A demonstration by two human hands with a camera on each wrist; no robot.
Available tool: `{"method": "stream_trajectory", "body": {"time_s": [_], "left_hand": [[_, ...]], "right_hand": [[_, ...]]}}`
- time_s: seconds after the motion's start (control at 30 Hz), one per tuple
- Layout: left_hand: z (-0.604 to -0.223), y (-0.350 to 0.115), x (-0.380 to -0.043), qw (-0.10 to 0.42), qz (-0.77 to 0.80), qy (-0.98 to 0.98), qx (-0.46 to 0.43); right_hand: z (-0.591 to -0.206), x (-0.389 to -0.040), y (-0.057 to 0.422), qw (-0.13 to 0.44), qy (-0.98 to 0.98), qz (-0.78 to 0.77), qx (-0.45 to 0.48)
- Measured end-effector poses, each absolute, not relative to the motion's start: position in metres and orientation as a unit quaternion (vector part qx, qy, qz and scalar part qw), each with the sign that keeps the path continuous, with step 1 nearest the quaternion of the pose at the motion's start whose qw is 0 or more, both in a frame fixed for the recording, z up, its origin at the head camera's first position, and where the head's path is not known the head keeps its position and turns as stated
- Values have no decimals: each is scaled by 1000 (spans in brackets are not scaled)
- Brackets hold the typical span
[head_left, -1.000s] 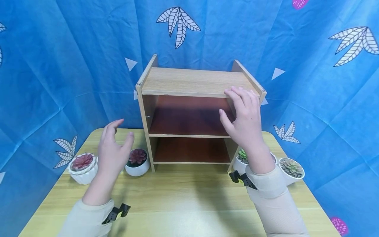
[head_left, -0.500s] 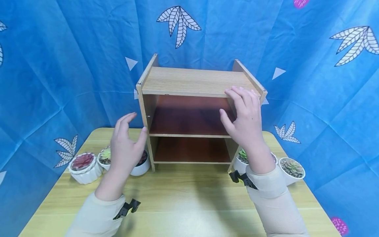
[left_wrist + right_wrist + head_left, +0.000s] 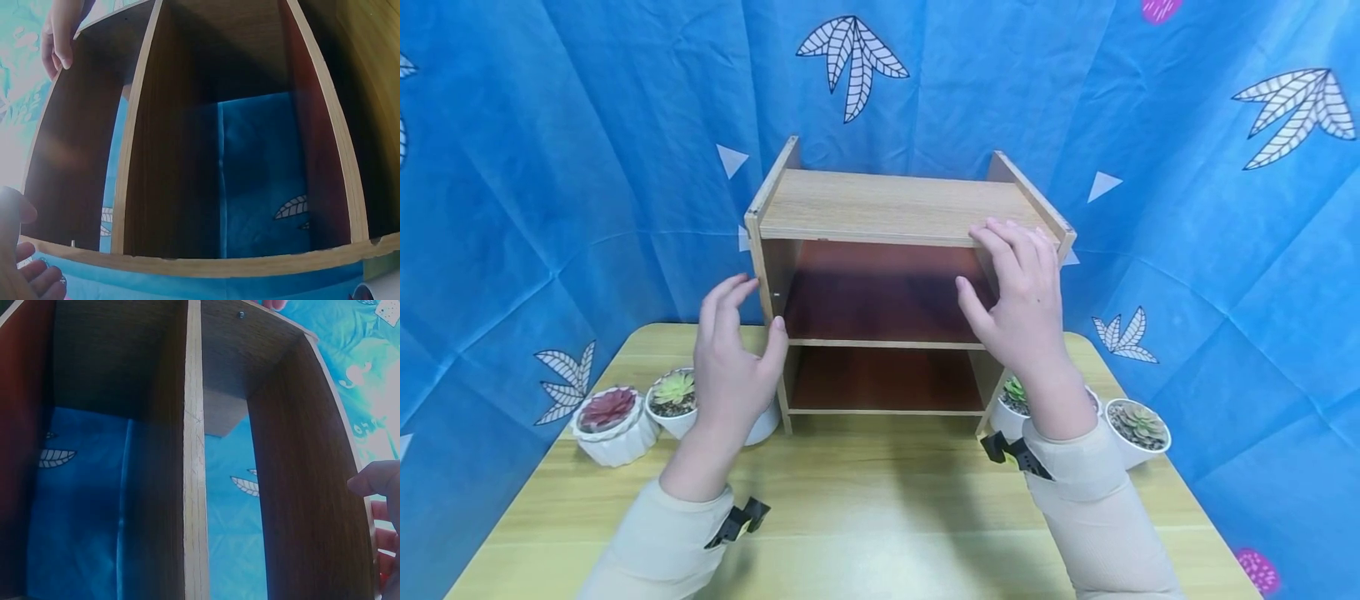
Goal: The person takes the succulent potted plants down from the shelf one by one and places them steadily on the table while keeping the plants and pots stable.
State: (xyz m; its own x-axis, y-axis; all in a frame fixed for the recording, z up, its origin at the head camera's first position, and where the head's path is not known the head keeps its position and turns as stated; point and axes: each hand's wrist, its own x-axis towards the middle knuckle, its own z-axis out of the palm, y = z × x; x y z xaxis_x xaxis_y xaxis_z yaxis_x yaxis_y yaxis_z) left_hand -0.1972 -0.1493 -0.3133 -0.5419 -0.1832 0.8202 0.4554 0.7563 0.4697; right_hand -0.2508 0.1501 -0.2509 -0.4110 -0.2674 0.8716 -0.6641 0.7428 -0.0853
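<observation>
A wooden shelf unit point(image 3: 895, 204) with open compartments stands upright on the table in the head view. My right hand point(image 3: 1018, 308) holds the front edge of its top board near the right end, fingers over the top, thumb below. In the right wrist view, the right thumb point(image 3: 369, 479) lies on the inner side of that board. My left hand point(image 3: 733, 358) is at the unit's left side panel point(image 3: 767, 275), thumb in front and bent fingers towards the outside. Thumb and fingers stay spread; firm contact there is not clear.
Left of the unit stand a red succulent point(image 3: 608, 408), a light green succulent point(image 3: 674, 389) and a white pot point(image 3: 765, 425) partly behind my left hand. Several potted succulents point(image 3: 1138, 423) stand on the right. A blue patterned cloth point(image 3: 625, 167) hangs around the table point(image 3: 865, 500).
My left hand has moved right and slightly up to the unit's left side, uncovering the light green succulent and partly covering the pot beside the unit. The right hand and unit have not moved.
</observation>
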Motion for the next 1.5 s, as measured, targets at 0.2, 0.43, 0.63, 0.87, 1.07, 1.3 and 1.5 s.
{"method": "stream_trajectory", "body": {"time_s": [0.2,0.43,0.63,0.87,1.07,1.3,1.5], "left_hand": [[-312,-142,-196,492,-345,-792,-105],[-312,-134,-194,510,-348,-775,-131],[-310,-126,-197,513,-336,-773,-159],[-307,-118,-199,503,-322,-782,-179],[-304,-113,-201,491,-306,-791,-196],[-296,-110,-202,493,-281,-795,-215],[-289,-108,-203,486,-264,-800,-231]], "right_hand": [[-253,-252,150,458,-814,218,285],[-254,-253,150,472,-803,215,294],[-253,-253,151,478,-797,214,301],[-252,-250,152,467,-804,208,305],[-251,-247,152,449,-814,211,302],[-250,-246,151,442,-821,206,298],[-250,-247,151,439,-824,202,297]]}}
